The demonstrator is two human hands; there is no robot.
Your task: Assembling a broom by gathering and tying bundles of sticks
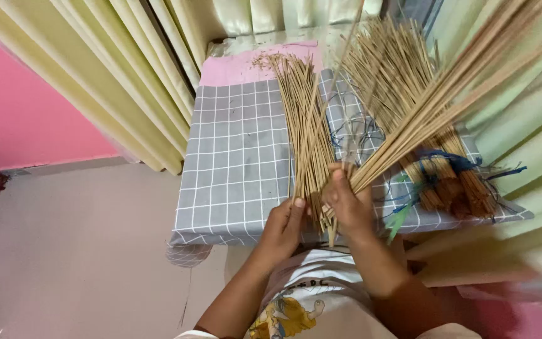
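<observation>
Gripping thin sticks (371, 160): right hand (346, 204); left hand (283, 227) touching flat bundle (302, 125).

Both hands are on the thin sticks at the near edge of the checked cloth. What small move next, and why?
Probably draw the right hand a little up and to the right, to part its fanned bunch from the flat sticks. The bunch's lower ends cross them where the left hand touches the pile on the checked cloth, so the two could tangle.

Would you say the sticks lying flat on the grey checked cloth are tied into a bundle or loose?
Loose, apparently. The flat sticks lie side by side with ends slightly splayed and no string visible around them, unlike the bundles bound with blue string.
</observation>
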